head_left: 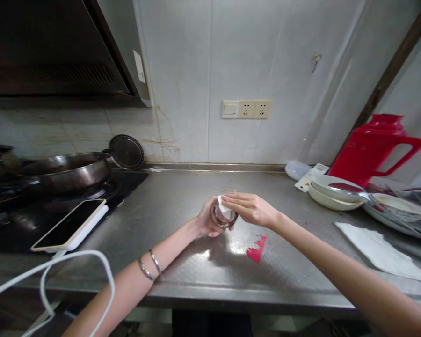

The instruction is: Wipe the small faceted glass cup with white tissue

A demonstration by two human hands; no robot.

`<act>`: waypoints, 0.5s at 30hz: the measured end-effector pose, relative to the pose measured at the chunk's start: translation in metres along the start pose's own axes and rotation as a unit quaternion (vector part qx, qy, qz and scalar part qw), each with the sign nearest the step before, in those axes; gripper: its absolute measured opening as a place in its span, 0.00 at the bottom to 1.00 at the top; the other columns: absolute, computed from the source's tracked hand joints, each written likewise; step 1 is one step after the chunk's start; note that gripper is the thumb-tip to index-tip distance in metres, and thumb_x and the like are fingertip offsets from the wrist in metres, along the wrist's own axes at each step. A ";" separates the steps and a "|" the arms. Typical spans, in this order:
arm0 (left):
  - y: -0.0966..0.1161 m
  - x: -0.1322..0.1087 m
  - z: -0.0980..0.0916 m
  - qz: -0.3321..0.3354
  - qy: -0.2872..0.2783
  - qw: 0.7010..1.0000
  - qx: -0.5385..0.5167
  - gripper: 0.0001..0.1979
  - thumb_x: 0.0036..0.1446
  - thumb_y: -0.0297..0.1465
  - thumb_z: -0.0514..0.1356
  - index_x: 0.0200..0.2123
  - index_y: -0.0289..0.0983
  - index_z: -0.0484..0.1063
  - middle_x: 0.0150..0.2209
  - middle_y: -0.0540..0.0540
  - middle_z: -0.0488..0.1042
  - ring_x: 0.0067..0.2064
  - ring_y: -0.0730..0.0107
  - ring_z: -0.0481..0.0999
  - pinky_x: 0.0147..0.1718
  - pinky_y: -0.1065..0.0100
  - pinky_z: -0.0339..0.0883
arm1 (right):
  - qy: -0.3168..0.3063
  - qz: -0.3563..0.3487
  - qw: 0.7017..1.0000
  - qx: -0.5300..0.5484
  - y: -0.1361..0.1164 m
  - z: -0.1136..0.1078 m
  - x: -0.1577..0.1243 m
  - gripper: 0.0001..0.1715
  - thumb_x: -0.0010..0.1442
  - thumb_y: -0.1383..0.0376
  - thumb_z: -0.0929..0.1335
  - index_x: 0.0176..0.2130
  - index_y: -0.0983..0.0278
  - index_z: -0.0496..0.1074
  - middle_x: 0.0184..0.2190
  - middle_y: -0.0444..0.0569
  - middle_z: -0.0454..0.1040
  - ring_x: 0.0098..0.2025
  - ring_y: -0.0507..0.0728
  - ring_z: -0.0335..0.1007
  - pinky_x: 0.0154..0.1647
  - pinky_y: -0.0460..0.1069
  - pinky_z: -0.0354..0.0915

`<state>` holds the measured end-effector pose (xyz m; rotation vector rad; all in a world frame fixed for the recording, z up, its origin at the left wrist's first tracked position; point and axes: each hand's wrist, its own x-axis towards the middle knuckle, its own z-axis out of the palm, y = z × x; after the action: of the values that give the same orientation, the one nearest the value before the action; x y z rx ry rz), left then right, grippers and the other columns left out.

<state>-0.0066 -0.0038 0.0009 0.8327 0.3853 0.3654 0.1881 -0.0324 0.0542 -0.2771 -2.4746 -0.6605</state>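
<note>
Over the middle of the steel counter, my left hand is wrapped round a small round container with a shiny dark rim. It looks like a glass jar, tilted so its round end faces me; its contents cannot be made out. My right hand has its fingers together on a piece of white tissue and presses it at the container's upper edge and inside. A torn piece of red paper lies on the counter just below my right hand.
On the left, a phone with a white cable lies by the stove, where a metal pan stands. To the right are stacked dishes, a red thermos and a folded white napkin. Wall sockets are ahead.
</note>
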 end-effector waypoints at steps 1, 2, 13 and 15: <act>0.000 0.000 0.001 -0.004 -0.008 1.000 -0.005 0.38 0.50 0.59 0.45 0.29 0.27 0.72 0.25 0.32 0.75 0.09 0.80 0.51 0.04 0.72 0.46 | 0.002 -0.001 1.000 -0.008 0.001 -0.001 -0.001 0.21 0.63 0.75 0.57 0.53 0.72 0.67 0.51 0.61 0.73 0.56 0.61 0.67 0.52 0.56 0.71; 0.001 0.000 0.003 -0.002 -0.011 1.000 -0.011 0.37 0.51 0.58 0.44 0.30 0.28 0.71 0.26 0.33 0.75 0.09 0.80 0.52 0.04 0.72 0.47 | 0.005 -0.001 1.000 -0.015 0.002 -0.002 -0.002 0.21 0.63 0.75 0.57 0.54 0.72 0.67 0.50 0.62 0.73 0.56 0.61 0.67 0.52 0.56 0.71; -0.004 -0.003 0.022 0.130 0.064 0.988 -0.059 0.33 0.53 0.56 0.41 0.40 0.36 0.69 0.25 0.40 0.74 0.10 0.80 0.51 0.06 0.76 0.45 | 0.072 0.105 0.992 -0.019 -0.026 0.002 -0.013 0.28 0.60 0.79 0.58 0.58 0.68 0.61 0.49 0.59 0.75 0.55 0.59 0.68 0.51 0.55 0.72; -0.004 -0.003 0.024 0.137 0.091 0.984 -0.065 0.33 0.53 0.57 0.41 0.37 0.35 0.69 0.24 0.40 0.74 0.10 0.79 0.52 0.06 0.76 0.43 | 0.089 0.129 0.987 -0.019 -0.035 0.006 -0.015 0.28 0.59 0.79 0.58 0.58 0.68 0.60 0.49 0.59 0.75 0.56 0.60 0.67 0.52 0.55 0.72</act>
<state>0.0020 -0.0227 0.0132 0.7270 0.4131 0.7200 0.1860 -0.0603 0.0281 -0.5210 -2.2087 -0.5961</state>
